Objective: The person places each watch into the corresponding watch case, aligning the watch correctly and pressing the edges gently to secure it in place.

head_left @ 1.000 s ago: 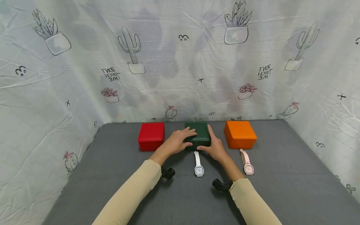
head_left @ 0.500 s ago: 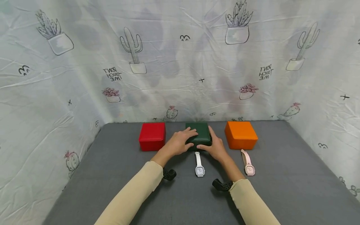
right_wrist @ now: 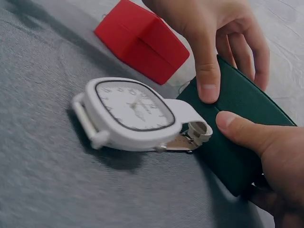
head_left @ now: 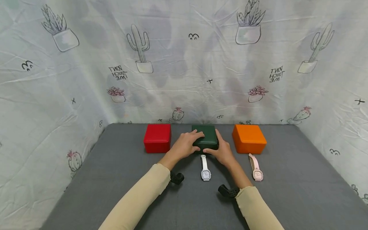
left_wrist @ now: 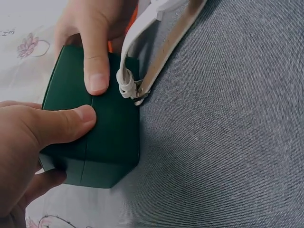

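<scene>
A dark green watch box stands at the back middle of the table, its lid down along the seam. My left hand holds it from the left, fingers over the top and thumb on the front face near the seam. My right hand grips the right side, with its thumb pressing the front close to the left thumb. Just before the box lies a white wristwatch, dial toward me; its buckled strap end sits close to the box front. The box's back is hidden.
A red box stands left of the green one, an orange box to the right. A pink wristwatch lies before the orange box. Behind the grey table hangs a white printed cloth.
The head view has shifted slightly, so everything appears a little further right. Both hands stay on the green box, and no other thing has visibly moved on the table.
</scene>
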The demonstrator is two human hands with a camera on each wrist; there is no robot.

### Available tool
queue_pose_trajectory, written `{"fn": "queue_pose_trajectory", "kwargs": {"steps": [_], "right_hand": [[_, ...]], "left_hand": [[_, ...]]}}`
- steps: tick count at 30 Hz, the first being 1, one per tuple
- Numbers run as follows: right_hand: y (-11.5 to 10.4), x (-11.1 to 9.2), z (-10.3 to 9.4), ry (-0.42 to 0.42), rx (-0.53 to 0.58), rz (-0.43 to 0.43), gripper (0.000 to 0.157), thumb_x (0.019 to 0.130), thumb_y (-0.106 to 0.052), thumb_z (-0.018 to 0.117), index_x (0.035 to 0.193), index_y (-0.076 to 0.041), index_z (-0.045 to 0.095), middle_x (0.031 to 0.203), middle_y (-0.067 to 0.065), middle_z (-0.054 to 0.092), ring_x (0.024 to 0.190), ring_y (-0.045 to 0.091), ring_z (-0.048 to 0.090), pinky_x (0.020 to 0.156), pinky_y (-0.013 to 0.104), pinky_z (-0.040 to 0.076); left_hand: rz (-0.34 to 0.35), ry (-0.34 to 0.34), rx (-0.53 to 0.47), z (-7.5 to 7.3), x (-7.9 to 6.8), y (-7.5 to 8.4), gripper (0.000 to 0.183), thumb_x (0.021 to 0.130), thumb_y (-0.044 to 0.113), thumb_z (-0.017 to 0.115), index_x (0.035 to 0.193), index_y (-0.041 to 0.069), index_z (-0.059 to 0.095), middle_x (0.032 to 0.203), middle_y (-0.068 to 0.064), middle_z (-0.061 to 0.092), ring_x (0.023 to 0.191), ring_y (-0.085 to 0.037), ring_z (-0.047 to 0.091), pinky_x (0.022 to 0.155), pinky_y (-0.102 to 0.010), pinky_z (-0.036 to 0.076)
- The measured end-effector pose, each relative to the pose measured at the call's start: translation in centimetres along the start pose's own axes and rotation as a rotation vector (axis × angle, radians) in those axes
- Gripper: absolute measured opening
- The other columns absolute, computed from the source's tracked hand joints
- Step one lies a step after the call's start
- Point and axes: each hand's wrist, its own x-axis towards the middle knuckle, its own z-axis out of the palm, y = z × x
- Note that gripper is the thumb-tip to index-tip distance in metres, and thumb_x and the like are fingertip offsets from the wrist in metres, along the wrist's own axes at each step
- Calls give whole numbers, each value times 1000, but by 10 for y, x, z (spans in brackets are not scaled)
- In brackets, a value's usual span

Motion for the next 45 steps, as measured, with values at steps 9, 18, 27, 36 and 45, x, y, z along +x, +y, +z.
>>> {"fn": "queue_pose_trajectory", "kwargs": {"steps": [9, 18, 27, 36, 45], "right_hand": [[3, -1, 0, 43, 5, -35, 107, 78, -37, 80, 157, -15, 11, 147, 21, 44, 120, 39, 54, 98, 52, 45], [3, 0, 2, 43, 0, -37, 102, 79, -37, 79, 156, -14, 16, 145, 21, 46, 119, 38, 55, 98, 52, 45], [5, 1, -1, 13, 11, -51, 88, 88, -37, 69, 156, -14, 17, 145, 21, 47, 123, 38, 54, 101, 52, 46], [3, 1, -2, 31, 3, -43, 92, 84, -35, 74, 155, -12, 19, 145, 21, 47, 123, 38, 54, 102, 53, 45], [0, -1, -1, 11, 106, 64, 90, 85, -31, 75, 154, -12, 20, 147, 17, 46, 125, 35, 54, 100, 50, 47]], "left_hand": [[-33, -30, -3, -8, 8, 2, 57, 79, 26, 80, 131, 23, 58, 136, -8, 59, 112, -28, 63, 88, -40, 55], [-68, -59, -21, -16, 10, 3, 55, 78, 28, 82, 129, 22, 60, 124, -5, 66, 101, -25, 62, 85, -37, 54], [-79, -55, -24, -15, 14, 1, 55, 77, 29, 82, 127, 23, 61, 123, -5, 66, 98, -23, 62, 82, -36, 54], [-82, -64, -50, -20, 17, 0, 55, 76, 28, 83, 126, 23, 62, 123, -4, 66, 101, -24, 63, 86, -38, 55], [-91, -88, -36, -26, 20, 0, 54, 75, 31, 83, 125, 24, 63, 125, 0, 66, 100, -21, 61, 84, -37, 53]]}}
